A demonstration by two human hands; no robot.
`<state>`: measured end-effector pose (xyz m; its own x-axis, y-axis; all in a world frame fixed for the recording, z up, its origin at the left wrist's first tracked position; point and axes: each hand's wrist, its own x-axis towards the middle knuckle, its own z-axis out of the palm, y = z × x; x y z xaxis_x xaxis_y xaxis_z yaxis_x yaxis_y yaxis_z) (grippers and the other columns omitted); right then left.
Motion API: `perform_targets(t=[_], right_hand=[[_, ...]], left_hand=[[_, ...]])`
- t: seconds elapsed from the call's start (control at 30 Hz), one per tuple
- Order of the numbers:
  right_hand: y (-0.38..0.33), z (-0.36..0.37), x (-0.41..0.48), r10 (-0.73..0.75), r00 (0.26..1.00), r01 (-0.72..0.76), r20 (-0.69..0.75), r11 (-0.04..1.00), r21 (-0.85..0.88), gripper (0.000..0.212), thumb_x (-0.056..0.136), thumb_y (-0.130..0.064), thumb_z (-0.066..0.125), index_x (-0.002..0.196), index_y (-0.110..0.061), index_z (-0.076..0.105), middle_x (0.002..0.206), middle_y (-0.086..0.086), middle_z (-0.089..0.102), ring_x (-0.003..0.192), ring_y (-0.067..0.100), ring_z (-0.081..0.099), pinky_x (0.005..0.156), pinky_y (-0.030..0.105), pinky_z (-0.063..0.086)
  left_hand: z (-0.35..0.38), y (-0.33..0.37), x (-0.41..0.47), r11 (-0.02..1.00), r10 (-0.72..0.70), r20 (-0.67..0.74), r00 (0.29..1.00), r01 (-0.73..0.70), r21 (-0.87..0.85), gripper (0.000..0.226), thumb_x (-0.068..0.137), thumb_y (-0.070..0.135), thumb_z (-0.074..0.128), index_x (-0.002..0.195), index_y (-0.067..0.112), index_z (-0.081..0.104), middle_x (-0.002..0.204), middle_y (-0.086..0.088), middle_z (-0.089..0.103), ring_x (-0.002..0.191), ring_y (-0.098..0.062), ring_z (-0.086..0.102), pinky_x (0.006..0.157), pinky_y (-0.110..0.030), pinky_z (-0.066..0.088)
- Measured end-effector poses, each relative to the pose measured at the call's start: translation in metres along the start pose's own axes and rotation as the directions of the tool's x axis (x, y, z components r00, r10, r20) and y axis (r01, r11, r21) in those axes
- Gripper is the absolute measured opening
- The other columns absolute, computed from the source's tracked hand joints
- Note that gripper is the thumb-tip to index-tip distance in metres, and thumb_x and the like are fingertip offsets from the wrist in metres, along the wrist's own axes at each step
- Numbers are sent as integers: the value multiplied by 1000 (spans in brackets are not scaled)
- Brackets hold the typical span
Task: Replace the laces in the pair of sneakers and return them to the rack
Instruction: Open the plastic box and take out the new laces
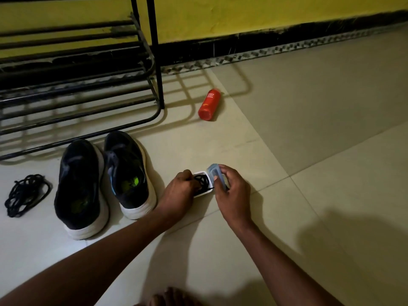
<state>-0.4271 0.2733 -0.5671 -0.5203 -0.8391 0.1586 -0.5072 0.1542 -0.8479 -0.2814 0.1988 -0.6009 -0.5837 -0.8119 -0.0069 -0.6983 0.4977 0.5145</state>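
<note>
left hand (180, 194) fingers are pinching new laces (202, 182) inside white box (199, 172); right hand (231, 192) fingers are gripping blue lid (213, 170).

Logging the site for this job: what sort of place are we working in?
Probably a home entryway or room corner, on the floor: a black metal shoe rack against a yellow wall, pale floor tiles, and a red foam body wash bottle lying nearby.

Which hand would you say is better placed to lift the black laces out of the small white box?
Left, I'd judge. The left hand has its fingers curled on the laces in the white box and is nearer the sneakers, while the right hand is busy holding the translucent blue lid.
</note>
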Motion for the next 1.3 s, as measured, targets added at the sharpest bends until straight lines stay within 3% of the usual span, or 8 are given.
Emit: perform_targets(t=[0.13, 0.33, 0.57, 0.67, 0.73, 0.87, 1.13, 1.3], right_hand=[[3, 3, -5, 1, 999, -1, 41, 1000, -14, 31, 92, -20, 57, 118, -7, 68, 116, -2, 70, 104, 4, 63, 89, 3, 40], [11, 8, -7, 57, 982, -58, 180, 998, -2, 24, 98, -18, 61, 120, -10, 61, 111, -17, 57, 100, -15, 51, 84, -1, 36], [14, 5, -5, 135, 918, -170, 374, 983, 64, 30, 83, -34, 66, 111, -37, 54, 115, -13, 63, 106, 7, 60, 87, 33, 54], [15, 5, -3, 117, 909, -144, 400, 989, 39, 37, 82, -38, 67, 117, -37, 54, 120, -13, 62, 111, 7, 59, 92, 39, 54], [15, 4, -1, 100, 918, -118, 384, 993, 23, 40, 82, -41, 72, 118, -35, 56, 120, -13, 63, 111, 5, 60, 93, 36, 54], [15, 4, 2, 65, 943, -59, 327, 998, -29, 62, 68, -38, 89, 121, -29, 58, 122, -12, 61, 113, 5, 58, 91, 26, 54], [22, 14, 1, 22, 928, 36, 372, 988, -148, 98, 54, -45, 96, 137, -23, 48, 138, -8, 45, 126, 8, 45, 89, -3, 35], [21, 17, 1, 28, 931, 39, 365, 984, -175, 104, 53, -50, 95, 140, -18, 48, 142, -5, 44, 129, 11, 44, 103, 16, 43]], left_hand=[[-6, 6, -9, 991, 20, -129, 991, -3, 130, 19, 80, 17, 76, 95, 28, 77, 107, -2, 55, 99, -30, 50, 75, -37, 35], [1, 0, -13, 994, -90, -157, 983, 78, -80, 14, 85, 17, 78, 98, 17, 75, 111, -3, 50, 98, -24, 47, 78, -40, 51], [-4, -6, -9, 999, 13, -193, 981, -20, -34, 10, 77, -3, 78, 85, 4, 77, 96, -10, 64, 82, -28, 61, 71, -23, 42], [-4, -2, -9, 983, -106, -216, 971, 69, -171, 12, 80, -8, 64, 90, -1, 61, 77, -5, 60, 69, -24, 57, 57, -24, 44], [-4, -1, -9, 942, -199, -212, 957, 127, -311, 14, 81, -7, 59, 89, -1, 49, 72, -6, 53, 65, -26, 53, 54, -34, 44], [-9, 5, -12, 967, -159, -192, 968, 113, -231, 5, 89, -8, 64, 92, -8, 68, 93, 4, 51, 75, -5, 51, 69, -10, 40], [-14, -1, -12, 908, -350, -219, 911, 273, -317, 14, 82, -4, 73, 88, 9, 76, 95, -3, 60, 79, -13, 58, 59, -6, 40], [-14, 1, -11, 840, -460, -197, 866, 352, -414, 21, 81, -7, 69, 81, 14, 75, 80, 3, 67, 71, -3, 59, 57, -11, 43]])
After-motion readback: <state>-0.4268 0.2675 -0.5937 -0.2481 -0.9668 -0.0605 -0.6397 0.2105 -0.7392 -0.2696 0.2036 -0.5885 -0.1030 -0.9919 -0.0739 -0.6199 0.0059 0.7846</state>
